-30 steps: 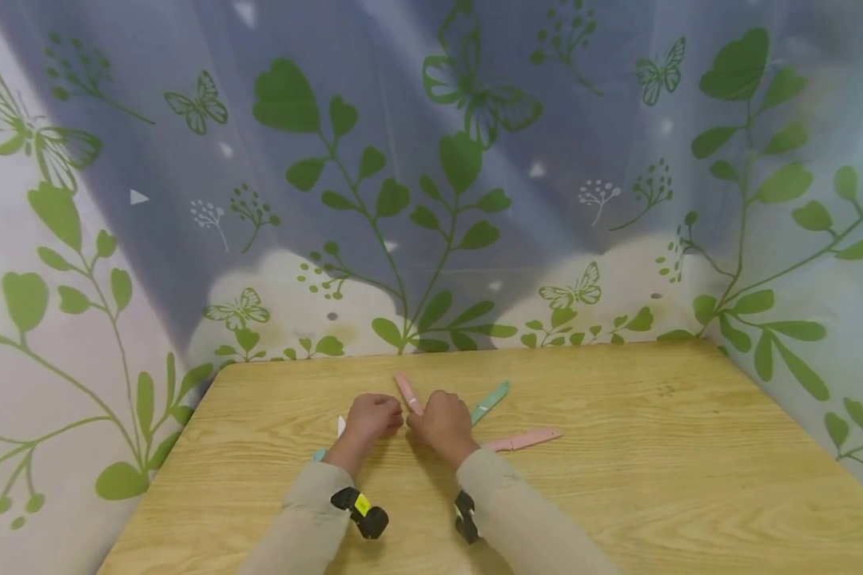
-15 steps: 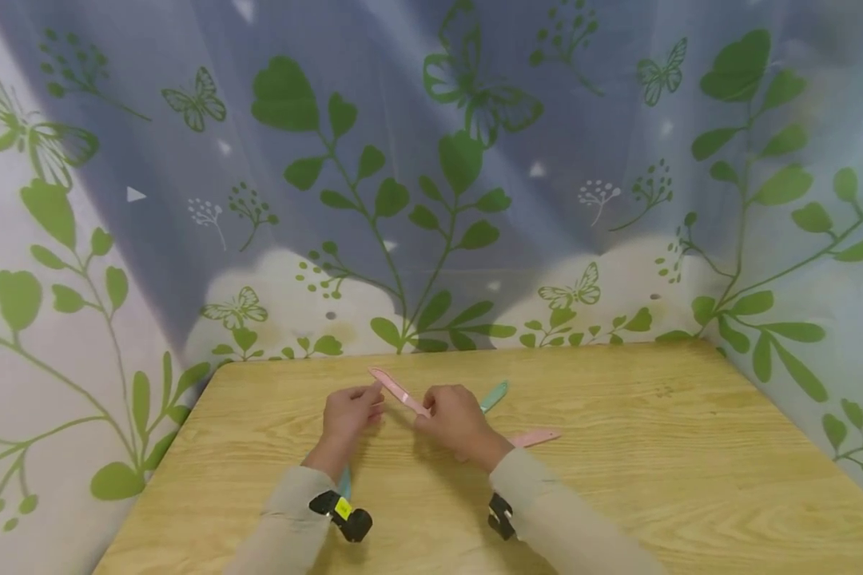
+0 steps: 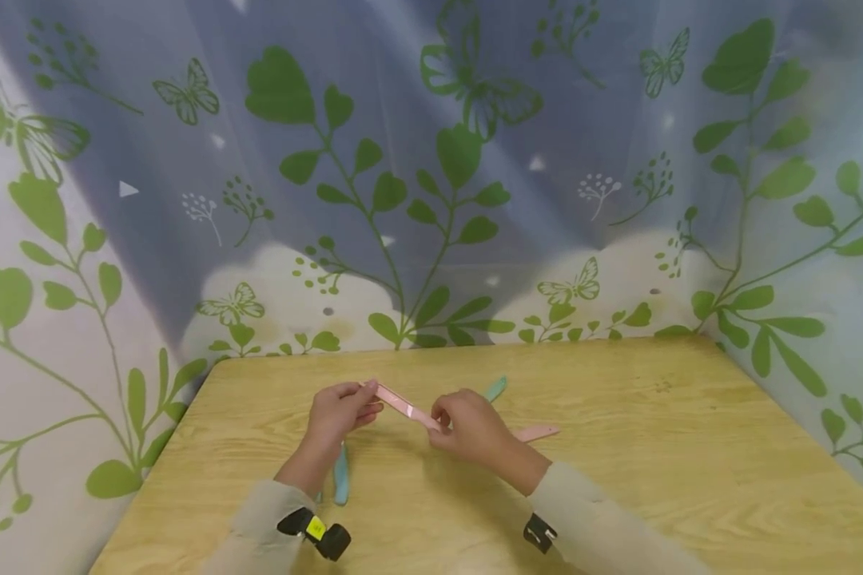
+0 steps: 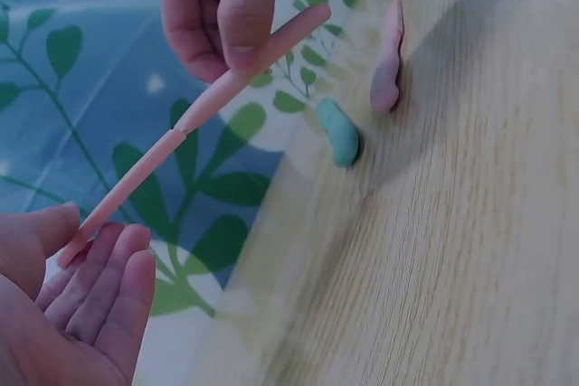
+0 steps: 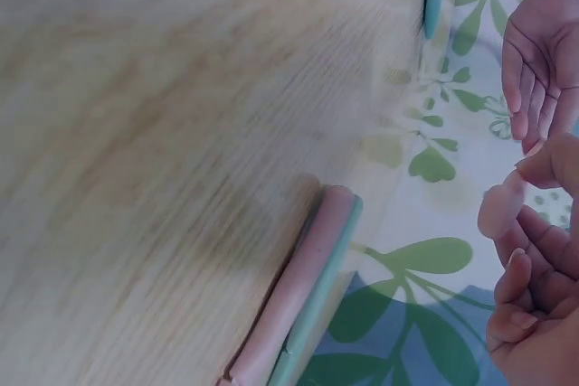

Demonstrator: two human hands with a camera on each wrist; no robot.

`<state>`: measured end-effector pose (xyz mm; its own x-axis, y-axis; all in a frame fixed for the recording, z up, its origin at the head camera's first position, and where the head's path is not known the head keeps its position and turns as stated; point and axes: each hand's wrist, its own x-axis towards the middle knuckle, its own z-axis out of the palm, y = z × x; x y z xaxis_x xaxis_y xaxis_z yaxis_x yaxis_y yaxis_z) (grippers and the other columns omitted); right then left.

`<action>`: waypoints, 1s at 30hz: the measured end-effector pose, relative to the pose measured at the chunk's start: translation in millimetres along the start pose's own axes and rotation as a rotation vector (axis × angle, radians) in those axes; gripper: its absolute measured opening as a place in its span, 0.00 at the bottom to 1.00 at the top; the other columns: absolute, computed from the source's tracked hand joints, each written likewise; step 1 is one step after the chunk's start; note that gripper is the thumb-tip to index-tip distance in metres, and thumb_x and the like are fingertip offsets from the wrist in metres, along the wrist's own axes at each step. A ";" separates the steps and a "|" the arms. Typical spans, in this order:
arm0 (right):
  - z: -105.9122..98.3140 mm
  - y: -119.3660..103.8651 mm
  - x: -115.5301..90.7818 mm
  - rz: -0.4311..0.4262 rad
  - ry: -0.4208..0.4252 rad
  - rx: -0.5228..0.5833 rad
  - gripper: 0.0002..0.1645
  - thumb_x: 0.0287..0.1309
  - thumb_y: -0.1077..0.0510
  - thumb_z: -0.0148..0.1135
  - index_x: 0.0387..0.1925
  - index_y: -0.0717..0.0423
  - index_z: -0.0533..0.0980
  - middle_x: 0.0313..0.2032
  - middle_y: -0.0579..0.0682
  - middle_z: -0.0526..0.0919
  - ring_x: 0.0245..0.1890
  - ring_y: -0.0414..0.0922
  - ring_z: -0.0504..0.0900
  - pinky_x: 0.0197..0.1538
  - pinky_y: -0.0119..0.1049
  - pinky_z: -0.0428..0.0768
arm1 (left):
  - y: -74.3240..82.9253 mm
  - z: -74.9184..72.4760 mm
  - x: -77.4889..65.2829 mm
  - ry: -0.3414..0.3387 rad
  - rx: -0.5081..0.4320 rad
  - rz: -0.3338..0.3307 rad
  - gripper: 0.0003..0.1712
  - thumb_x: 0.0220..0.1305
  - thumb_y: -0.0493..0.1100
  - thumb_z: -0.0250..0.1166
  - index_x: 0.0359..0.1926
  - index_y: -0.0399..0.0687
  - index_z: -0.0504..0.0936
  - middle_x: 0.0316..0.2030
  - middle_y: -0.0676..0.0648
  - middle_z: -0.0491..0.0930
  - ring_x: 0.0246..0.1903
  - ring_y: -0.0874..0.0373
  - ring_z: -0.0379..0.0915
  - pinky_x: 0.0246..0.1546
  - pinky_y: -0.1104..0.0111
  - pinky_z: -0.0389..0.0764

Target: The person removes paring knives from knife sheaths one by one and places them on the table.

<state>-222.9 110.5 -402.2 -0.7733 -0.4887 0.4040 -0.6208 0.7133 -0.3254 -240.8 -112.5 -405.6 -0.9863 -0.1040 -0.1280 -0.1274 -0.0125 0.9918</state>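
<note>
A slim pink knife (image 3: 397, 401), its blade part covered by a pink sheath, is held up between my two hands. My left hand (image 3: 340, 411) pinches the sheath's far end between thumb and fingers, the other fingers loosely extended. With thumb and fingertips, my right hand (image 3: 467, 423) grips the handle. A joint between handle and sheath shows midway along the knife in the left wrist view. Close by my left wrist lies a blue knife handle (image 3: 341, 479), partly covered by the forearm. Behind my right hand lie a green knife (image 3: 498, 388) and a second pink knife (image 3: 537, 433), both partly hidden.
Everything lies on a wood-grain table (image 3: 654, 479). A curtain (image 3: 568, 200) printed with leaves and butterflies hangs right behind the table's back edge and along both sides. A black wrist camera (image 3: 315, 533) sits on my left sleeve, another (image 3: 539, 533) on the right.
The pink knife has been lifted and swung leftward to lie between both hands. My left hand has taken hold of its sheath end, and my right hand has moved right and nearer.
</note>
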 end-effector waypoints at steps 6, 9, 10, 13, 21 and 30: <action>-13.3 -4.1 -14.0 -0.061 0.036 -0.008 0.07 0.49 0.58 0.71 0.28 0.54 0.80 0.25 0.42 0.81 0.27 0.39 0.73 0.31 0.30 0.74 | 7.6 -5.0 -18.6 -0.051 0.072 0.001 0.21 0.65 0.43 0.66 0.51 0.30 0.78 0.36 0.40 0.85 0.33 0.57 0.85 0.37 0.67 0.85; -17.6 -4.6 -19.6 -0.086 0.037 0.003 0.06 0.49 0.58 0.71 0.28 0.53 0.80 0.25 0.42 0.81 0.27 0.38 0.73 0.32 0.30 0.74 | 10.3 -6.3 -27.4 -0.067 0.081 -0.010 0.18 0.65 0.42 0.66 0.49 0.32 0.79 0.37 0.38 0.85 0.33 0.56 0.85 0.37 0.67 0.85; -18.8 -4.4 -21.4 -0.092 0.037 0.010 0.05 0.49 0.59 0.71 0.28 0.53 0.80 0.25 0.41 0.80 0.27 0.38 0.72 0.31 0.29 0.74 | 10.9 -6.6 -30.2 -0.076 0.080 -0.011 0.18 0.65 0.42 0.66 0.49 0.32 0.79 0.38 0.37 0.85 0.33 0.56 0.85 0.37 0.67 0.85; -19.9 -3.4 -27.0 -0.115 0.043 0.017 0.05 0.49 0.59 0.70 0.28 0.52 0.80 0.25 0.40 0.80 0.27 0.37 0.72 0.31 0.29 0.74 | 11.7 -6.3 -37.8 -0.095 0.077 -0.016 0.17 0.65 0.40 0.65 0.49 0.31 0.79 0.36 0.39 0.85 0.33 0.57 0.85 0.36 0.67 0.85; -24.0 -2.3 -41.8 -0.141 0.088 0.065 0.09 0.47 0.59 0.72 0.30 0.52 0.79 0.27 0.40 0.79 0.29 0.38 0.75 0.33 0.28 0.75 | 11.3 -5.9 -53.5 -0.147 0.043 0.001 0.15 0.65 0.37 0.65 0.48 0.28 0.79 0.34 0.39 0.85 0.31 0.57 0.84 0.35 0.69 0.85; -31.5 3.9 -52.3 -0.130 0.023 0.199 0.09 0.53 0.62 0.70 0.37 0.54 0.79 0.28 0.40 0.78 0.28 0.34 0.73 0.33 0.27 0.77 | 6.7 -8.6 -67.0 -0.252 0.059 0.002 0.17 0.64 0.39 0.66 0.47 0.28 0.78 0.34 0.41 0.86 0.32 0.57 0.84 0.38 0.67 0.85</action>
<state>-180.8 154.6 -397.7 -0.6833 -0.5572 0.4719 -0.7301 0.5308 -0.4304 -174.6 -114.2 -390.4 -0.9807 0.1469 -0.1291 -0.1236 0.0460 0.9913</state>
